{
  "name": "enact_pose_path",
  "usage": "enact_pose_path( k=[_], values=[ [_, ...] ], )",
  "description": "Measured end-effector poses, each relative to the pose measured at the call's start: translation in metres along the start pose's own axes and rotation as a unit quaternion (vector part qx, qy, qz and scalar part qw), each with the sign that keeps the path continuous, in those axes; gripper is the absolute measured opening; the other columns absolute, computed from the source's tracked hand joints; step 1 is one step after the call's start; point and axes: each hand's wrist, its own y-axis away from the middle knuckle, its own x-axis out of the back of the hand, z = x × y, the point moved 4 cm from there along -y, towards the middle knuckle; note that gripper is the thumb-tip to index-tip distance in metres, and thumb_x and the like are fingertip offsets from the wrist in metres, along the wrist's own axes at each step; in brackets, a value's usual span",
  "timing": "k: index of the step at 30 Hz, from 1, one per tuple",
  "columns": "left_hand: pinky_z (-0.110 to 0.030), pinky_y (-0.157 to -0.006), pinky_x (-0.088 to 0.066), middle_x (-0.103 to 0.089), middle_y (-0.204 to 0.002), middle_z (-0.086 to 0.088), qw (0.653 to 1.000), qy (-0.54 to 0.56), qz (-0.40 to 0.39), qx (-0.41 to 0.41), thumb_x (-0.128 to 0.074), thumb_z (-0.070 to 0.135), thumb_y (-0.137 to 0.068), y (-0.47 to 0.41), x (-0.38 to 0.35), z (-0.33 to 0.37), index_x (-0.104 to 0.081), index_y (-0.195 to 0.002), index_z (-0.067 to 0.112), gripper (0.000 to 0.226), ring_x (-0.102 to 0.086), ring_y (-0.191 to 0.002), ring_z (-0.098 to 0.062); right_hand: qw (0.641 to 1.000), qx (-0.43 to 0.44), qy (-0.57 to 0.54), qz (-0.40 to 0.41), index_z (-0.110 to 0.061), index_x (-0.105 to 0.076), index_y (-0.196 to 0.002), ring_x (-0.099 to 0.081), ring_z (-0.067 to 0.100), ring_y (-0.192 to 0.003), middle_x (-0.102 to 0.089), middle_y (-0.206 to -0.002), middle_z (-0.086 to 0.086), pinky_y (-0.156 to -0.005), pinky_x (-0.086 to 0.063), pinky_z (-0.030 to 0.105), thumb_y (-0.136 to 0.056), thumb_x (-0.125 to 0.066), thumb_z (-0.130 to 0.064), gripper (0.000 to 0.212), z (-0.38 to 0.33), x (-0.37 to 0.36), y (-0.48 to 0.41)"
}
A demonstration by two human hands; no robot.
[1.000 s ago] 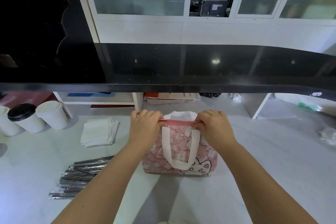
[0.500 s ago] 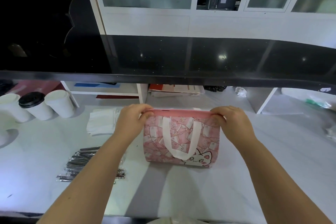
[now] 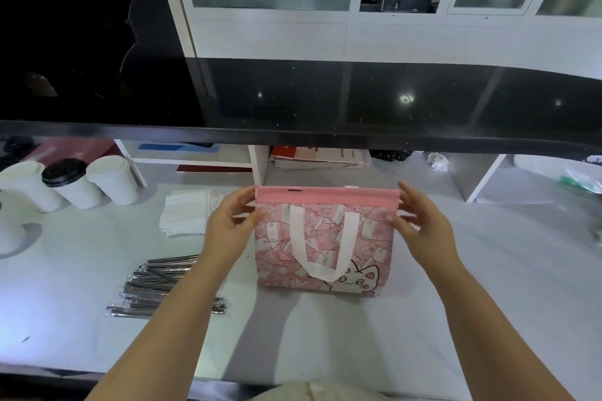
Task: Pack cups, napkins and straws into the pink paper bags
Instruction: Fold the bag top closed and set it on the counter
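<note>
A pink bag point(image 3: 325, 238) with a cat print and white handles stands upright on the white counter point(image 3: 488, 270), its top edge pressed flat. My left hand point(image 3: 233, 221) hovers at the bag's left top corner with relaxed fingers, holding nothing. At the right top corner my right hand point(image 3: 420, 221) does the same, fingers straight. White paper cups point(image 3: 112, 179) stand at the far left, one with a black lid point(image 3: 63, 171). A stack of white napkins point(image 3: 187, 212) lies left of the bag. Wrapped straws point(image 3: 156, 286) lie near the front left.
A black raised countertop point(image 3: 325, 101) overhangs the back of the counter. Beneath it are white shelf dividers point(image 3: 259, 163) and stacked papers point(image 3: 319, 156). Crumpled plastic point(image 3: 583, 179) lies at the far right. Part of another white cup point(image 3: 11, 234) shows at the left edge.
Both hands pinched the bag's top and slid apart to its corners. Now the fingers have let go and spread at the corners, and the bag stands with its top flat.
</note>
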Motion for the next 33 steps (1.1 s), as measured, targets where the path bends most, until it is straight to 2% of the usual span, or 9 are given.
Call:
enact_pose_path(
  k=[4,7,11,13,16,20,24,31,33],
  values=[
    [-0.021,-0.076,-0.057,-0.073,-0.101,0.017,0.996,0.046,-0.025,0.069,-0.077,0.017,-0.08,0.039,-0.009,-0.05,-0.064,-0.107,0.038,0.036,-0.069,-0.093,-0.004,0.983,-0.082,-0.164,-0.018,-0.034,-0.058,-0.13,-0.063,0.006,-0.109,-0.066,-0.122,-0.014,-0.085,-0.054,0.03,-0.078,-0.079,-0.014,0.059,0.047,-0.019,0.042],
    [-0.029,-0.085,-0.054,-0.075,-0.102,0.006,0.989,0.078,-0.032,0.122,-0.083,0.015,-0.072,0.062,-0.015,-0.079,-0.07,-0.107,0.024,0.038,-0.069,-0.098,-0.011,0.964,-0.144,-0.223,-0.012,-0.029,-0.069,-0.115,-0.066,0.011,-0.107,-0.072,-0.112,-0.006,-0.083,-0.057,0.028,-0.079,-0.075,-0.006,0.043,0.074,-0.036,0.07],
    [-0.023,-0.078,-0.055,-0.076,-0.095,0.002,0.982,0.122,-0.016,0.146,-0.074,0.001,-0.08,0.066,-0.021,-0.085,-0.078,-0.09,0.032,0.033,-0.072,-0.093,-0.017,0.949,-0.189,-0.25,0.03,-0.029,-0.077,-0.091,-0.07,0.013,-0.093,-0.075,-0.097,-0.001,-0.076,-0.057,0.023,-0.083,-0.07,-0.002,0.029,0.074,-0.049,0.079],
    [-0.028,-0.081,-0.055,-0.076,-0.093,0.001,0.978,0.137,0.002,0.16,-0.068,0.0,-0.086,0.064,-0.022,-0.083,-0.078,-0.087,0.031,0.033,-0.072,-0.09,-0.015,0.94,-0.202,-0.271,0.041,-0.025,-0.078,-0.091,-0.071,0.015,-0.091,-0.076,-0.095,0.003,-0.074,-0.057,0.021,-0.084,-0.069,-0.004,0.024,0.067,-0.053,0.076],
    [-0.031,-0.081,-0.055,-0.076,-0.094,-0.002,0.972,0.156,0.022,0.173,-0.066,0.001,-0.088,0.059,-0.022,-0.077,-0.076,-0.089,0.022,0.023,-0.072,-0.089,-0.015,0.929,-0.22,-0.292,0.059,-0.014,-0.074,-0.095,-0.071,0.019,-0.09,-0.076,-0.093,0.006,-0.08,-0.056,0.03,-0.086,-0.067,-0.003,0.016,0.057,-0.055,0.073],
    [-0.014,-0.063,-0.053,-0.076,-0.086,0.003,0.972,0.171,0.035,0.157,-0.065,0.0,-0.088,0.047,-0.021,-0.061,-0.073,-0.092,0.018,0.021,-0.071,-0.076,-0.007,0.922,-0.224,-0.3,0.096,-0.014,-0.073,-0.094,-0.072,0.019,-0.084,-0.076,-0.09,0.006,-0.069,-0.057,0.03,-0.089,-0.063,-0.002,0.016,0.038,-0.054,0.072],
    [-0.014,-0.061,-0.053,-0.076,-0.087,0.01,0.976,0.178,-0.01,0.126,-0.064,0.001,-0.089,0.028,-0.024,-0.036,-0.073,-0.092,0.024,0.026,-0.071,-0.079,-0.004,0.918,-0.213,-0.287,0.17,-0.012,-0.071,-0.103,-0.072,0.02,-0.089,-0.075,-0.095,0.003,-0.077,-0.058,0.037,-0.092,-0.062,-0.007,0.016,0.014,-0.038,0.071],
    [-0.016,-0.065,-0.054,-0.075,-0.089,0.012,0.968,0.195,-0.148,0.056,-0.063,-0.004,-0.089,0.0,-0.048,0.032,-0.07,-0.094,0.028,0.033,-0.07,-0.082,-0.005,0.9,-0.157,-0.269,0.304,-0.013,-0.071,-0.1,-0.071,0.018,-0.083,-0.075,-0.093,0.005,-0.067,-0.059,0.031,-0.094,-0.059,-0.008,0.014,-0.045,0.02,0.101],
    [-0.017,-0.064,-0.055,-0.074,-0.092,0.01,0.958,0.207,-0.194,0.041,-0.062,-0.003,-0.089,-0.002,-0.066,0.055,-0.068,-0.096,0.03,0.034,-0.07,-0.083,-0.005,0.892,-0.141,-0.264,0.34,-0.013,-0.07,-0.1,-0.07,0.022,-0.088,-0.075,-0.097,0.007,-0.072,-0.058,0.036,-0.094,-0.059,-0.009,0.013,-0.058,0.041,0.117]
  ],
)
